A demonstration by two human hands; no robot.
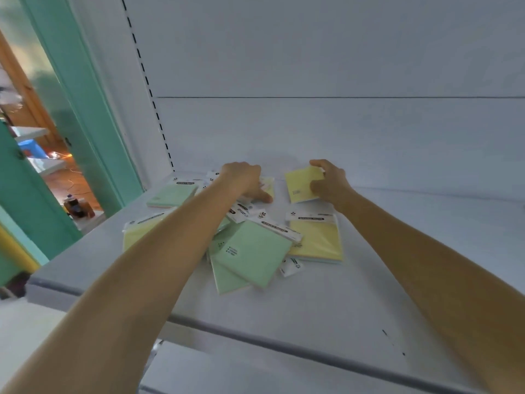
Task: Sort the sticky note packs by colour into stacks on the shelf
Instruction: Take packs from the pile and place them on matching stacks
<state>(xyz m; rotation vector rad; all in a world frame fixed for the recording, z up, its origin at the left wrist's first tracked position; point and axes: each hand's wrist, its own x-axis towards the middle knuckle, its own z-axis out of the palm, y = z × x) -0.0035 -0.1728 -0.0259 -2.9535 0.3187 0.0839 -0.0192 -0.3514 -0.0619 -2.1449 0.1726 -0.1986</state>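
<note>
Two hands over the white shelf (pixel 369 280): right hand (pixel 329 184) grips one yellow pack (pixel 301 184), left hand (pixel 245 180) presses curled onto the loose pile (pixel 250 245) (three green visible, three yellow).

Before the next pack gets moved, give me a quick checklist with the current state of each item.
1. Right hand holds a yellow pack: ok.
2. Bare shelf to the right for a yellow stack: ok.
3. Left hand grip on a pack in the pile: cannot tell, fingers hidden.
4. Colours separated: not ok, green pack overlaps yellow pack by the right forearm.
5. Green pack at far left lies apart: ok.
</note>
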